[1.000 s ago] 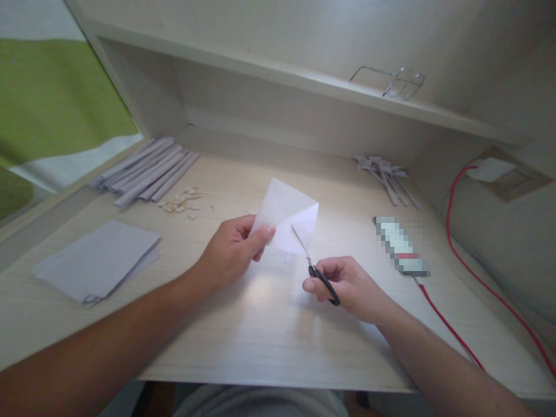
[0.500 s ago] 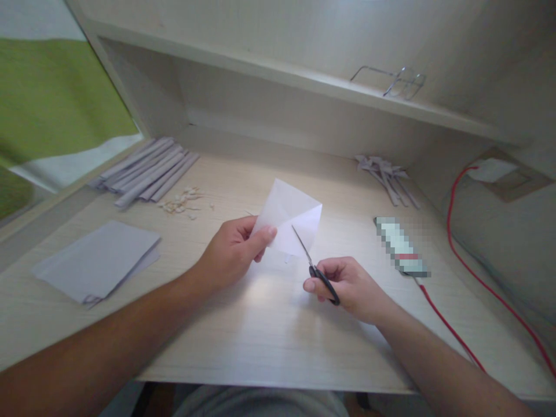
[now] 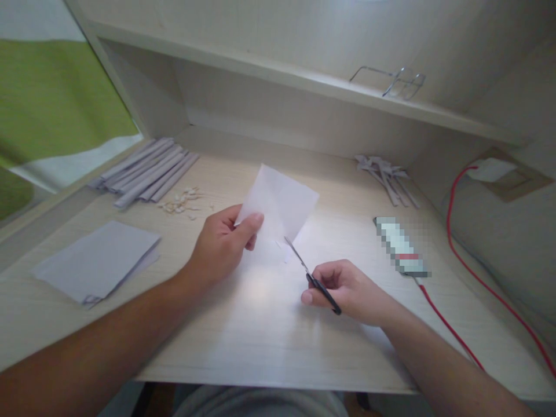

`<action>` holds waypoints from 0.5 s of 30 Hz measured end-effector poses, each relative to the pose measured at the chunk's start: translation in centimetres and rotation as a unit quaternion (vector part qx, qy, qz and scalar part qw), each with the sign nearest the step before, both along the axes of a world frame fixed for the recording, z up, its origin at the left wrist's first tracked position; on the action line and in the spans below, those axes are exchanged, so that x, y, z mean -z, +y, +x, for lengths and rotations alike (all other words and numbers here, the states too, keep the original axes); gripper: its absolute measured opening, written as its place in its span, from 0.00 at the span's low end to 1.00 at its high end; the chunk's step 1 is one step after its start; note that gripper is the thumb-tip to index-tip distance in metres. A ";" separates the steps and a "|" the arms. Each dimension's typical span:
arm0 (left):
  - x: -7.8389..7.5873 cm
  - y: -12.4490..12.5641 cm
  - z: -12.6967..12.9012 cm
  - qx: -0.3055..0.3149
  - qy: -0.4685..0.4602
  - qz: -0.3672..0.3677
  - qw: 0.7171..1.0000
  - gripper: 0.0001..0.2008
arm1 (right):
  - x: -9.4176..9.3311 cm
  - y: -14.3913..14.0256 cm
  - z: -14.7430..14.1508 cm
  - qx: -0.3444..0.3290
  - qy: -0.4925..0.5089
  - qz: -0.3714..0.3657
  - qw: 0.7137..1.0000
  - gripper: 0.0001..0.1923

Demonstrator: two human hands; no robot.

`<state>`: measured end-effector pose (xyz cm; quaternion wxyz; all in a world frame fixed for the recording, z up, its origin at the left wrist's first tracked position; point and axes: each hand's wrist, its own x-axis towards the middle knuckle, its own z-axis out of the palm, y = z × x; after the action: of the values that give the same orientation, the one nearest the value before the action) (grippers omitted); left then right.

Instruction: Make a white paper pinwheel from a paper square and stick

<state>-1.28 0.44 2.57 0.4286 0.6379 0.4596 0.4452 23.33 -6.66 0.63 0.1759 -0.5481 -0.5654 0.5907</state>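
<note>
Between the thumb and fingers of my left hand [image 3: 223, 243] is a creased white square of paper [image 3: 280, 200], gripped at its left corner and held above the desk. My right hand [image 3: 347, 289] has its fingers in the black handles of a pair of scissors [image 3: 324, 292]. The thin blades point up and left, and their tip is at the paper's lower edge. Whether the tip touches the paper I cannot tell. Small white paper scraps [image 3: 285, 253] show just below the sheet, near the blade tip.
Rolled paper tubes [image 3: 145, 171] lie at the back left, beside small pale bits [image 3: 182, 202]. Stacked paper sheets [image 3: 102, 258] rest at the left. Paper pinwheel-like pieces [image 3: 386, 176], a blurred-out phone [image 3: 402, 246] and a red cable [image 3: 452, 327] are at the right. Glasses [image 3: 402, 83] sit on the shelf [image 3: 278, 66].
My left hand has moved up and left with the paper, turning it a little. The scissors have shifted slightly down and left, and their blades no longer overlap the middle of the sheet.
</note>
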 end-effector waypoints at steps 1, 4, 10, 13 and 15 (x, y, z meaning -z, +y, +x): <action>0.0 0.1 -0.1 -0.012 -0.011 0.002 1.000 0.18 | -0.1 0.0 0.0 -0.008 0.000 -0.004 1.000 0.22; -0.1 0.4 -0.3 -0.032 -0.028 -0.001 0.999 0.17 | -0.5 0.2 0.0 0.034 0.014 0.033 0.999 0.20; -0.2 0.0 -0.1 0.183 0.014 -0.097 0.978 0.11 | -0.9 0.9 0.3 0.256 0.059 0.212 0.941 0.17; 0.1 -0.5 0.0 0.304 0.015 -0.159 0.939 0.10 | -0.7 0.9 0.3 0.224 0.076 0.169 0.957 0.16; 0.4 -0.5 0.1 0.320 0.011 -0.174 0.931 0.10 | -0.5 0.7 0.1 0.194 0.098 0.122 0.968 0.15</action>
<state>-1.17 -0.01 2.13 0.6476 0.6711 0.3062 0.1907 23.44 -5.98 1.09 0.4076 -0.5612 -0.4959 0.5225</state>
